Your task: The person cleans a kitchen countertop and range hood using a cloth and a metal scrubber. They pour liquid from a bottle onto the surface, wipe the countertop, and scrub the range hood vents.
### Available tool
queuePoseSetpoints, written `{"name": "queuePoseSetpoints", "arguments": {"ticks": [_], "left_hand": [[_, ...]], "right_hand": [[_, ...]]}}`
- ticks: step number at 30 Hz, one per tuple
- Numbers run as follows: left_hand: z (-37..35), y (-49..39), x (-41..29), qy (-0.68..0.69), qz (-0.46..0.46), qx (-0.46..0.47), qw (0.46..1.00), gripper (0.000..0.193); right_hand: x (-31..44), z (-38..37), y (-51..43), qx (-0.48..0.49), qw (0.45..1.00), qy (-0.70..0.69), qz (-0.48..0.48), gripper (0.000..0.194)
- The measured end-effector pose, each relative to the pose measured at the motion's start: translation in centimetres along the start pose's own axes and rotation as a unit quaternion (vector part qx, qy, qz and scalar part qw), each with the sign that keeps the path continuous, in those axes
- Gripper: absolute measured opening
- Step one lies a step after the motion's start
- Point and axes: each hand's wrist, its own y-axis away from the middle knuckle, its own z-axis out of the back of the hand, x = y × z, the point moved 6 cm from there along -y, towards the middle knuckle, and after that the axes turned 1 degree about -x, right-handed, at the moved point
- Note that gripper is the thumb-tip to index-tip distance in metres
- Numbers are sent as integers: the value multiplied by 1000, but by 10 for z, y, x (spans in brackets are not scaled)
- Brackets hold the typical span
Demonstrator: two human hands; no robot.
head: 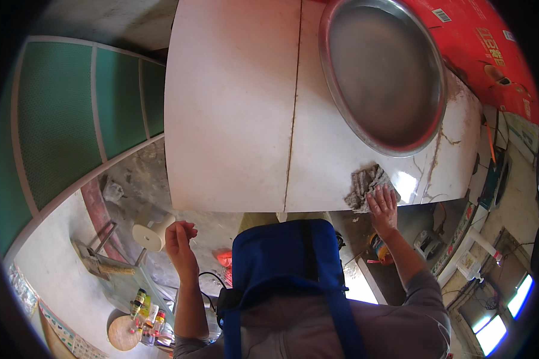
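Note:
My right hand (383,207) presses a crumpled grey-brown cloth (364,186) flat on the near edge of a white tabletop (233,112). The fingers spread over the cloth's right part. Just beyond it stands a large round metal basin (382,76) holding cloudy, greyish water. My left hand (180,242) hangs in the air off the table's near edge, left of my body. Its fingers are loosely bent, with nothing seen in them. A dark seam (293,116) runs across the tabletop, and brown stains and cracks mark its right side.
A red printed box (480,49) lies behind the basin. Green panels in a pale frame (63,121) stand at left. Below are a cream cylindrical object (149,235), a round wooden board (125,332) and several bottles (150,314). A blue bag (283,256) hangs on my front.

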Motion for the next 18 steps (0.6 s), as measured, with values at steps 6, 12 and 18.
{"name": "queuePoseSetpoints", "arguments": {"ticks": [6,12,18], "left_hand": [[11,4,8,7,17,-29,999,20],[1,4,-8,5,-21,-28,999,21],[-56,25,-24,-1,-19,-15,1000,21]], "right_hand": [[98,-3,-77,153,985,-51,63,74],[295,11,-193,-74,974,-150,155,65],[310,9,-195,-129,957,-167,198,66]]}}
